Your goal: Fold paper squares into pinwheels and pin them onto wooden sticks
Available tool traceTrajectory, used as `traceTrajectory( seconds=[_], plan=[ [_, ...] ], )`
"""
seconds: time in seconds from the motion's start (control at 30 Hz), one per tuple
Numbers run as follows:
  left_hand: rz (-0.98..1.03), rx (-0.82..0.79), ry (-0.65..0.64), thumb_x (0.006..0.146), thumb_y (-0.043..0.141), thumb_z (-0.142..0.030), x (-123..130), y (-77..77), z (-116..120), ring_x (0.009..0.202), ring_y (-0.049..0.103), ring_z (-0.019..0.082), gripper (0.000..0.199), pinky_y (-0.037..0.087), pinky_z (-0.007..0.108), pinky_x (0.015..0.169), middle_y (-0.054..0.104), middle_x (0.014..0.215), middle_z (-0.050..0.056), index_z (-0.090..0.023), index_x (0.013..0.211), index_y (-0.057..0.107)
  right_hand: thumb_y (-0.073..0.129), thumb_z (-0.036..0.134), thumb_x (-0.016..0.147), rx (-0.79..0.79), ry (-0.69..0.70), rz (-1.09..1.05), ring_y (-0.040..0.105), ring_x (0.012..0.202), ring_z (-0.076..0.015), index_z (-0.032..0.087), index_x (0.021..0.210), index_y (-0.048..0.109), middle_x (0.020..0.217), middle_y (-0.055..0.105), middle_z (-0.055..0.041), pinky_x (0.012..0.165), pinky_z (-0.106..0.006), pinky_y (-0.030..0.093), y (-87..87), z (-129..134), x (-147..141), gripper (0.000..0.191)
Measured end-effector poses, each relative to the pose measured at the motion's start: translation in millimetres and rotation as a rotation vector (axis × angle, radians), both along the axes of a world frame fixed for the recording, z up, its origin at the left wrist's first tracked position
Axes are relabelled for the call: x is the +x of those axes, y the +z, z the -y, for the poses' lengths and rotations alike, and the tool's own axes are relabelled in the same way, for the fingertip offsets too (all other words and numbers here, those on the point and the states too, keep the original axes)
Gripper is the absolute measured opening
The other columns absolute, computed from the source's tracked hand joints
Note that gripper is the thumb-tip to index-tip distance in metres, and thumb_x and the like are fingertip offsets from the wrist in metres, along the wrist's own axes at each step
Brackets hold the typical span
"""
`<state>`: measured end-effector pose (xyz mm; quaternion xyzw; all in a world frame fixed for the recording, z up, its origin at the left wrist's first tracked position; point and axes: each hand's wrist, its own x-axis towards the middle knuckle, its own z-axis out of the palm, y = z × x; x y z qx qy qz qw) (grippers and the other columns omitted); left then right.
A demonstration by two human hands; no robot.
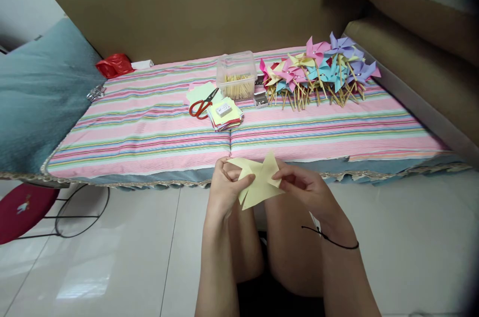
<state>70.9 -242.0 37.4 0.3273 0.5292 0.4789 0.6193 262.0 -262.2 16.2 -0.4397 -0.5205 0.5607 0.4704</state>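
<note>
A pale yellow square of paper point(260, 184), slit in from its corners, is held up between both hands above the lap. My left hand point(226, 184) pinches its left side, thumb on top. At the right side, the thumb and fingers of my right hand point(299, 184) grip a flap of the same paper. One corner stands up at the top right. Beyond the hands, a stack of coloured paper squares point(226, 122) lies on the striped cloth with a small box point(223, 110) on it. Red-handled scissors point(203, 107) rest beside the stack.
Finished paper pinwheels on sticks point(318, 75) are piled at the back right. A clear plastic box point(235, 75) holds many short sticks. Near it is a small open box of metal pins point(261, 100). A red plastic bag point(114, 66) lies back left; a red stool point(26, 212) stands on the floor.
</note>
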Motion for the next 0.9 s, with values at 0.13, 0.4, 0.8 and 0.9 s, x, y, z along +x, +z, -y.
traceTrajectory(
  seconds=[0.13, 0.4, 0.8, 0.9],
  plan=[
    [-0.011, 0.007, -0.016, 0.054, 0.085, -0.023, 2.0, 3.0, 0.6, 0.055, 0.067, 0.019, 0.069, 0.051, 0.028, 0.057, 0.073, 0.065, 0.000, -0.023, 0.103, 0.036, 0.075, 0.038, 0.076, -0.021, -0.051, -0.010, 0.061, 0.086, -0.0209, 0.027, 0.077, 0.072, 0.084, 0.065, -0.0031, 0.074, -0.034, 0.052, 4.3, -1.8, -9.6, 0.012],
    [-0.002, 0.005, -0.026, 0.052, 0.085, -0.023, 4.5, 9.6, -0.2, 0.051, 0.064, 0.016, 0.072, 0.048, 0.025, 0.055, 0.072, 0.064, -0.001, -0.023, 0.102, 0.034, 0.072, 0.038, 0.080, 0.090, -0.117, 0.061, 0.059, 0.083, -0.0198, 0.027, 0.077, 0.074, 0.080, 0.063, -0.0028, 0.072, -0.033, 0.050, 3.9, -4.8, -25.1, 0.011],
    [-0.007, 0.028, -0.052, 0.054, 0.086, -0.025, 4.9, 8.2, 0.9, 0.053, 0.065, 0.016, 0.069, 0.048, 0.025, 0.056, 0.070, 0.063, -0.003, -0.023, 0.101, 0.036, 0.078, 0.032, 0.074, 0.099, -0.275, 0.090, 0.062, 0.079, -0.0207, 0.025, 0.073, 0.073, 0.081, 0.067, -0.0042, 0.069, -0.035, 0.051, 0.8, -5.3, -33.8, 0.008],
    [0.004, 0.029, -0.054, 0.055, 0.085, -0.024, 4.7, 7.2, 0.7, 0.055, 0.066, 0.017, 0.068, 0.049, 0.025, 0.057, 0.071, 0.065, -0.002, -0.023, 0.102, 0.036, 0.077, 0.031, 0.074, 0.125, -0.267, 0.102, 0.061, 0.077, -0.0200, 0.026, 0.074, 0.074, 0.080, 0.065, -0.0039, 0.066, -0.034, 0.051, 0.4, -5.8, -34.0, 0.006]
  ],
)
